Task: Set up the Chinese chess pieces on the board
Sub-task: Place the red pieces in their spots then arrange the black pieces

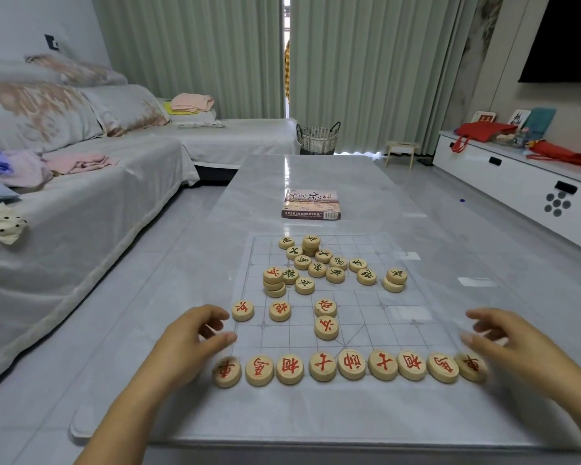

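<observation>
A clear plastic chess board point(376, 317) lies on the grey table. Along its near edge runs a row of several red-lettered wooden pieces point(351, 364). A few loose red pieces point(326, 327) lie just beyond that row. A mixed pile of pieces point(317, 268), some stacked, sits at the far half. My left hand point(195, 337) hovers over the board's near left corner, fingers apart and holding nothing, just above the leftmost piece point(227, 372). My right hand point(503, 337) hovers at the near right corner, fingers spread, just beyond the rightmost piece point(472, 366).
The chess box point(311, 204) lies on the table beyond the board. A sofa point(81, 182) with clothes stands to the left. A white cabinet point(517, 182) runs along the right, and a woven basket point(317, 137) stands by the curtains.
</observation>
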A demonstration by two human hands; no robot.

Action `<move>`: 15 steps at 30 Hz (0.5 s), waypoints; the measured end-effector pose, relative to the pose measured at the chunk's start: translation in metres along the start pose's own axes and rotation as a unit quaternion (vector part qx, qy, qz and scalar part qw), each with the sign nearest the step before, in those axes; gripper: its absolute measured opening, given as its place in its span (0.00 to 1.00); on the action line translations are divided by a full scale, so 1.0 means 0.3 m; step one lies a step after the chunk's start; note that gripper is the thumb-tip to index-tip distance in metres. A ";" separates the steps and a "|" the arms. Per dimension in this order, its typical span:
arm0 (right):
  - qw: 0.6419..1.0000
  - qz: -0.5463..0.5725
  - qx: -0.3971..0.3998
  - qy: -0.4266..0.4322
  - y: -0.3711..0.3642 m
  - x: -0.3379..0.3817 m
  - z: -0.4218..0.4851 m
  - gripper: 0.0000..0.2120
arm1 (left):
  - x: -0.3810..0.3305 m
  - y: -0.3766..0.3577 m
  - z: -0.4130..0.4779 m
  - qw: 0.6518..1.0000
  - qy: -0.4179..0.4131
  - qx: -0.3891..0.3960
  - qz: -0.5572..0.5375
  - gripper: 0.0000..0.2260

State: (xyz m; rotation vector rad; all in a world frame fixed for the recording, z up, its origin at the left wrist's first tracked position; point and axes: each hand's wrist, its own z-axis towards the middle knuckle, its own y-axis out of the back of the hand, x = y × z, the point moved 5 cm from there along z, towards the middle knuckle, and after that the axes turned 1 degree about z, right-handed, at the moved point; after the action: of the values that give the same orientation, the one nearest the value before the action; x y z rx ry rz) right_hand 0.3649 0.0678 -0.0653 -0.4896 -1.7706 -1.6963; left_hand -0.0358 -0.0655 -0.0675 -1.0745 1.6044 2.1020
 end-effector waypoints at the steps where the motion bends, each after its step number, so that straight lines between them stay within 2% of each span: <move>1: 0.999 -0.020 -0.033 0.016 -0.006 0.034 0.016 0.19 | -0.018 -0.004 0.009 1.000 -0.007 -0.024 0.001 0.09; 3: 0.996 -0.038 -0.055 0.052 -0.053 0.129 0.038 0.15 | -0.053 -0.025 0.028 0.998 -0.023 -0.055 0.005 0.07; 7: 0.991 -0.091 0.001 0.094 -0.232 0.324 0.048 0.13 | -0.096 -0.088 0.073 0.997 -0.018 -0.067 0.032 0.10; 12: 0.980 -0.178 0.074 0.060 -0.404 0.416 0.073 0.22 | -0.090 -0.126 0.132 0.990 0.040 -0.072 0.115 0.15; 15: 0.973 -0.217 0.067 0.049 -0.445 0.433 0.088 0.27 | -0.088 -0.138 0.153 0.986 0.055 -0.059 0.149 0.17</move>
State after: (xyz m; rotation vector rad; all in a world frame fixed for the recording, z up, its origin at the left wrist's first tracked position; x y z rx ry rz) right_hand 0.1774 0.0600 -0.0783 0.0491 -2.0051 -1.8288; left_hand -0.0097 -0.0040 -0.0734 -1.0597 1.8085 2.3932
